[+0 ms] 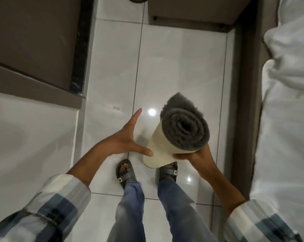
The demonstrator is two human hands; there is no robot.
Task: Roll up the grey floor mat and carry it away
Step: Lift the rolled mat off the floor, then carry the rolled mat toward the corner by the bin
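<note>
The far end of the grey floor mat point(183, 131) is pointing down toward my feet, so I'm seeing only the near spiral end and the cream backing along one side; the lower end is hiding the toes of my right sandal point(170, 170). A loose flap of grey pile is sticking out at twelve o'clock from the roll, and where it ends I can't tell. My right fingers are tucked under the roll and mostly out of sight. Both sleeves are running off the bottom edge, and the white bedding point(287, 102) at three o'clock is cut off by the frame.

My right hand point(196, 157) is cupping the roll from below, at its five o'clock, gripping it and holding it up off the tiled floor point(173, 67). My left hand point(128, 138) is spread wide at the roll's nine o'clock, fingers splayed, gripping nothing; its thumb tip is just touching the cream backing. Both forearms are reaching forward from checked sleeves. My left sandal point(124, 172) is planted on the tiles at six o'clock below the left hand.
</note>
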